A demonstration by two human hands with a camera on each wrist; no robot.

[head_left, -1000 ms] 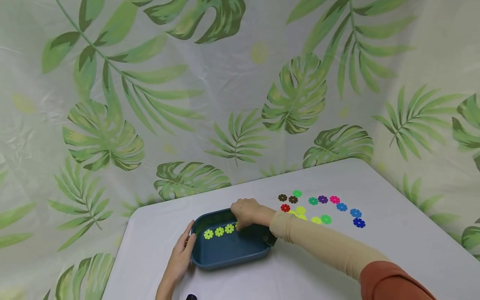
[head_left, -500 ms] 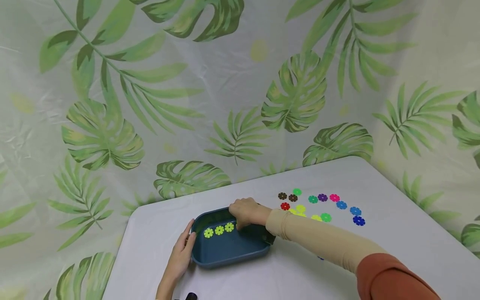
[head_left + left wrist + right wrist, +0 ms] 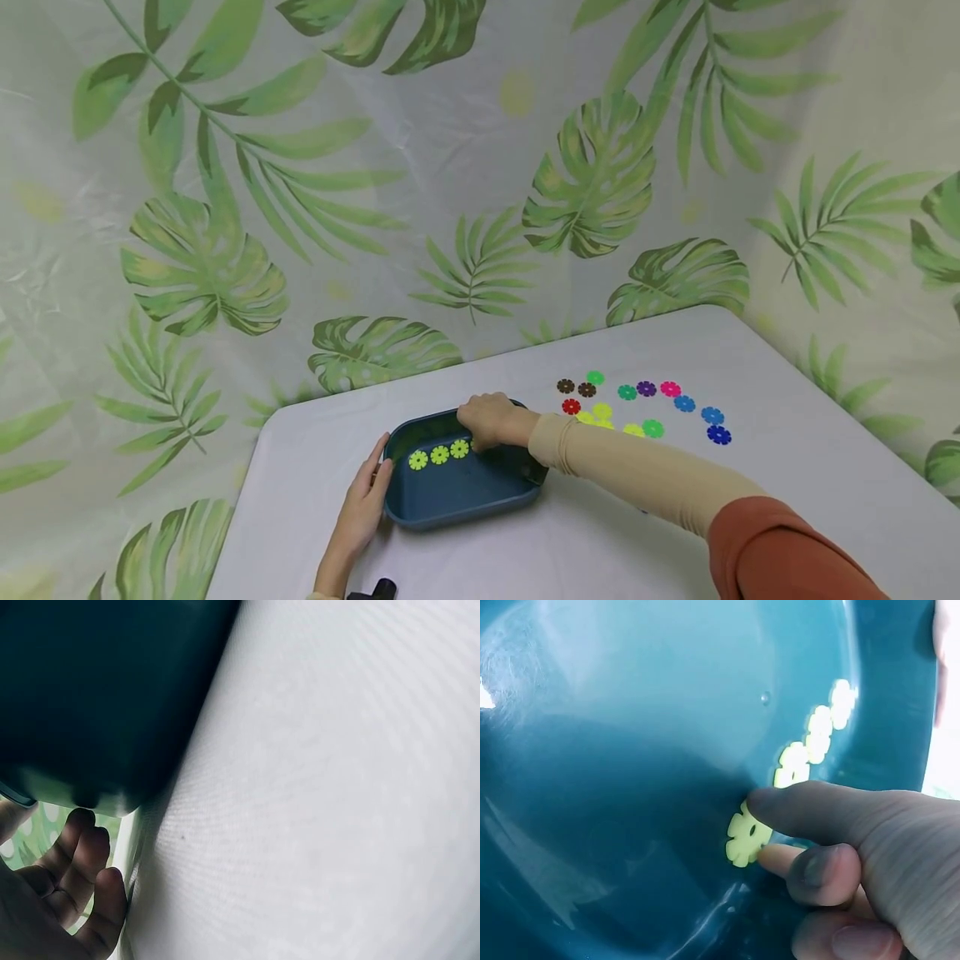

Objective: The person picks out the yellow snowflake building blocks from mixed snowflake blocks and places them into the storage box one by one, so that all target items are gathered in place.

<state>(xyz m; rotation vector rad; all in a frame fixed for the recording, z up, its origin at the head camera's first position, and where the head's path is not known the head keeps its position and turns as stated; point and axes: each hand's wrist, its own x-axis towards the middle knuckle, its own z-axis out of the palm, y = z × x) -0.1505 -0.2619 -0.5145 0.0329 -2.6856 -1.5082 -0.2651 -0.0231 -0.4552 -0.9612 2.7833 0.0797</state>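
Observation:
A dark blue-green plastic tray [image 3: 457, 496] sits on the white table. My left hand [image 3: 363, 507] holds its left end, thumb by the rim and fingers outside the wall, as the left wrist view shows them curled against the tray. Inside, my right hand [image 3: 491, 419] pinches a yellow flower-shaped plastic disc [image 3: 742, 836] between thumb and finger, low against the tray floor. That disc lies at the end of a row of similar yellow discs [image 3: 793, 765] along the far side. In the head view the hand mostly hides the pinched disc.
Loose flower discs in several colours lie to the right of the tray, among them a red disc [image 3: 572, 407], a pink disc [image 3: 670, 389] and a dark blue disc [image 3: 718, 435]. A black object [image 3: 384, 588] shows at the front edge. Leaf-patterned cloth [image 3: 472, 275] hangs behind the table.
My right hand has shifted very slightly left inside the tray. The left hand stays on the tray's end. The black object at the bottom shows more as the head view tilts down.

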